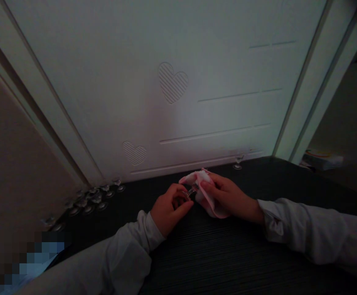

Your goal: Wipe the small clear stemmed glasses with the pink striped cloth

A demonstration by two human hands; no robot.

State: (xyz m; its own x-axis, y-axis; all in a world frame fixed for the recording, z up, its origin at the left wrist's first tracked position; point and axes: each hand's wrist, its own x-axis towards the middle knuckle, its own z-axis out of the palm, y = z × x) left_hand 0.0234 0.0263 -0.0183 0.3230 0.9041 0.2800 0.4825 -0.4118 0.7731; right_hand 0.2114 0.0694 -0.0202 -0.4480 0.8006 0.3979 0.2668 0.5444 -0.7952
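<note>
Over the dark table, my left hand [172, 208] pinches the base end of a small stemmed glass [192, 190] between thumb and fingers. The glass lies tilted sideways, its bowl end hidden in a pink and white cloth [207, 196]. My right hand [232, 196] is closed around that cloth, thumb on top, with part of the cloth hanging below the fingers. Both hands are close together, joined by the glass and cloth.
Several small stemmed glasses [96, 199] stand grouped at the table's left edge. Another stemmed glass [237, 162] stands at the back right by a white door [120, 82] with heart patterns. The dark table [215, 258] spans the front; a pixelated bluish patch [40, 260] lies lower left.
</note>
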